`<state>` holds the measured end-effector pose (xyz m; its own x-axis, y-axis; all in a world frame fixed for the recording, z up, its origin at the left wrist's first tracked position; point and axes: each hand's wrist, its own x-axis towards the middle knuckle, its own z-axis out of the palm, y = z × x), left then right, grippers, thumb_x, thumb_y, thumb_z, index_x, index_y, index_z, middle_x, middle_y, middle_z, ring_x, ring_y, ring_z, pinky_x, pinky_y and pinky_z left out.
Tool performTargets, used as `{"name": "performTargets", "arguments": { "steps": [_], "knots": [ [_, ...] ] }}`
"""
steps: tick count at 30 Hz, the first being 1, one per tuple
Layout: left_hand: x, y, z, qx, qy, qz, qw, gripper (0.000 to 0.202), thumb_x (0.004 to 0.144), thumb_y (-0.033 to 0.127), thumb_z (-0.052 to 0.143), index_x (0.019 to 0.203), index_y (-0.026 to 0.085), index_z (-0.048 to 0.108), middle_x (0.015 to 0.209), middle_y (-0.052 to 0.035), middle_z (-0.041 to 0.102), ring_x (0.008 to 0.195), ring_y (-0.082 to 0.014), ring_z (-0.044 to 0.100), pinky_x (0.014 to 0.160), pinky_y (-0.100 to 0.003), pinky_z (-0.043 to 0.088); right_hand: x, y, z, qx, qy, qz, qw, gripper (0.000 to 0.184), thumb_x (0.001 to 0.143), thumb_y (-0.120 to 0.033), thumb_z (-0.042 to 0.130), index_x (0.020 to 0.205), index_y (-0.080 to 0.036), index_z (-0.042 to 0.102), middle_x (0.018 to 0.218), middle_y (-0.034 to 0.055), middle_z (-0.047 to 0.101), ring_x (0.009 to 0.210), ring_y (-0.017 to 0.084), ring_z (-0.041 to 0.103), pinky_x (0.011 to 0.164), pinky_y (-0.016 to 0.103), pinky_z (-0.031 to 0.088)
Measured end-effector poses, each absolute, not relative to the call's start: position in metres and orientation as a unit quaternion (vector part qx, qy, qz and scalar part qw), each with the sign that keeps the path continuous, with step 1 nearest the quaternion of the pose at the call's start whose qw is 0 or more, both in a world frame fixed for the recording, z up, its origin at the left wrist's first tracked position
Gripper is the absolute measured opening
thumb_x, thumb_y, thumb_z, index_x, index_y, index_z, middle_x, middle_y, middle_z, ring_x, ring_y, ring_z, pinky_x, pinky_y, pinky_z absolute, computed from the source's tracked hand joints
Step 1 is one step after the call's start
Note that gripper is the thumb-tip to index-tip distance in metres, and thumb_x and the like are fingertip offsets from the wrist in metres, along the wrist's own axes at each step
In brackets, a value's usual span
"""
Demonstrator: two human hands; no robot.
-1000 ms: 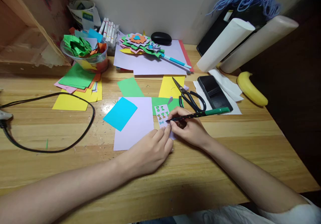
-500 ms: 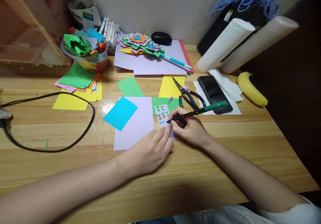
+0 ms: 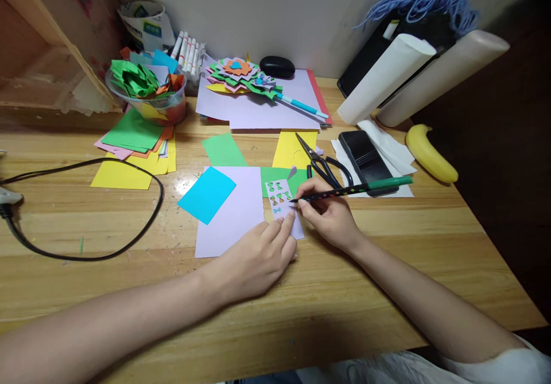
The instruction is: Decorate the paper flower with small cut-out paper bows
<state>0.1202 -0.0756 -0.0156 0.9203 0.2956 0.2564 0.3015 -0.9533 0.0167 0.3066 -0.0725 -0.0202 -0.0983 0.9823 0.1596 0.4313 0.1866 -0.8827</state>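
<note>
My left hand lies with its fingers stretched out, pressing the lower part of a pale lilac paper strip to the table. The strip has several bow shapes on it, green, brown and blue. My right hand grips a dark-barrelled marker with a green end, its dark tip just above the strip's right side. Green paper lies under the strip's top. To the left are a lilac sheet and a blue paper piece. Black-handled scissors lie behind my right hand.
A phone rests on white tissue, near a banana and upright rolls. At the back stand a paper flower and a tub of scraps. A black cable loops across the left side.
My right hand has drawn slightly right, and the marker has tilted lower, its tip shifting up and right off its earlier spot. My left hand stays put.
</note>
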Motion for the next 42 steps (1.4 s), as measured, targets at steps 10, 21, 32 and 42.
{"name": "performTargets", "arguments": {
  "steps": [10, 21, 32, 42],
  "knots": [
    [0.116, -0.056, -0.014, -0.883, -0.36, -0.227, -0.197, 0.025, 0.092, 0.032, 0.035, 0.089, 0.015, 0.053, 0.087, -0.0068, 0.059, 0.08, -0.0187, 0.052, 0.069, -0.032, 0.043, 0.302, -0.079, -0.02, -0.435, -0.58, 0.454, 0.518, 0.006, 0.08, -0.025, 0.057, 0.084, -0.021, 0.058, 0.081, 0.002, 0.054, 0.071, 0.013, 0.053, 0.061, 0.025, 0.045],
    [0.112, -0.058, -0.014, -0.886, -0.309, -0.256, -0.231, 0.025, 0.092, 0.032, 0.036, 0.091, 0.016, 0.055, 0.079, -0.0033, 0.058, 0.073, -0.0156, 0.05, 0.064, -0.027, 0.04, 0.301, -0.079, -0.012, -0.403, -0.69, 0.4, 0.449, 0.012, 0.077, -0.029, 0.063, 0.086, -0.023, 0.067, 0.08, 0.0037, 0.065, 0.078, 0.018, 0.058, 0.072, 0.033, 0.046],
    [0.113, -0.058, -0.01, -0.893, -0.3, -0.241, -0.233, 0.023, 0.091, 0.03, 0.037, 0.085, 0.016, 0.055, 0.077, -0.0024, 0.059, 0.07, -0.014, 0.051, 0.062, -0.025, 0.04, 0.297, -0.084, -0.015, -0.401, -0.602, 0.506, 0.47, 0.015, 0.081, -0.033, 0.058, 0.079, -0.021, 0.05, 0.071, -0.0018, 0.052, 0.06, 0.011, 0.049, 0.057, 0.024, 0.041],
    [0.112, -0.062, -0.012, -0.924, -0.244, -0.237, -0.176, 0.028, 0.093, 0.026, 0.029, 0.078, 0.015, 0.051, 0.069, -0.0034, 0.057, 0.062, -0.0152, 0.049, 0.057, -0.027, 0.038, 0.306, -0.082, -0.013, -0.402, -0.579, 0.486, 0.517, 0.025, 0.081, -0.032, 0.056, 0.065, -0.02, 0.042, 0.054, -0.0053, 0.047, 0.043, 0.008, 0.043, 0.042, 0.021, 0.034]
  ]
}}
